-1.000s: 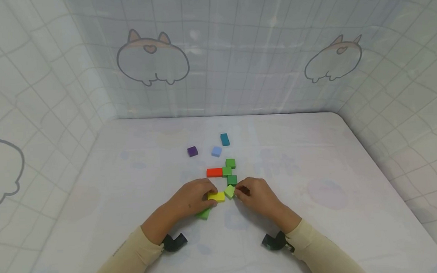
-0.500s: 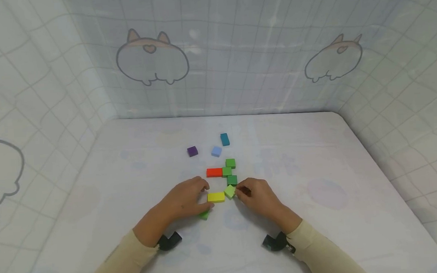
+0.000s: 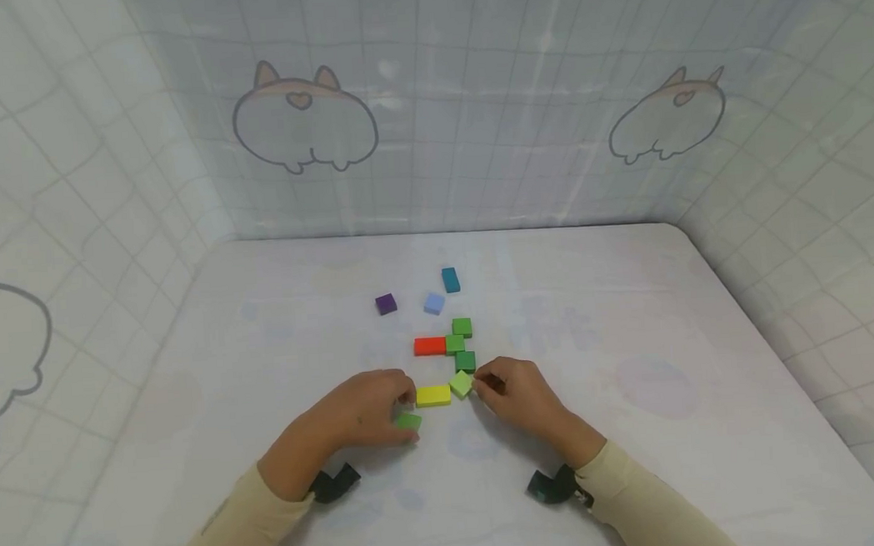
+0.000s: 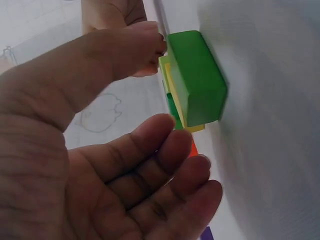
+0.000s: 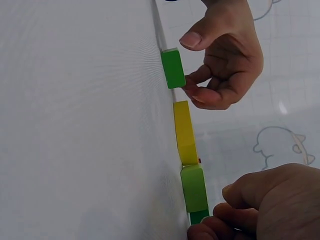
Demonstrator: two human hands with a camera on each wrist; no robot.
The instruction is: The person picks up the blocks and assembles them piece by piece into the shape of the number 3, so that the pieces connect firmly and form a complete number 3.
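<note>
My left hand [image 3: 366,409] reaches round a green block [image 3: 408,422], thumb on the near side and fingers on the far side. In the left wrist view a gap shows between the fingers [image 4: 172,150] and this green block [image 4: 197,80]. My right hand [image 3: 515,392] has curled fingers, their tips at the right corner of a light green block [image 3: 461,384], which sits turned at an angle. A yellow block [image 3: 433,396] lies between the hands, beside the light green one. Behind it, a dark green block [image 3: 465,361] adjoins the light green block's far corner.
Farther back, a red block [image 3: 430,346] touches a green cube [image 3: 454,345], with another green cube [image 3: 462,327] behind. Beyond lie a purple block [image 3: 386,304], a light blue block [image 3: 435,303] and a teal block [image 3: 450,280]. Patterned walls surround the white tabletop [image 3: 596,297].
My left hand has let go of the yellow block, drawn back left and come down around the green block, which is slightly turned. My right hand stays at the light green block.
</note>
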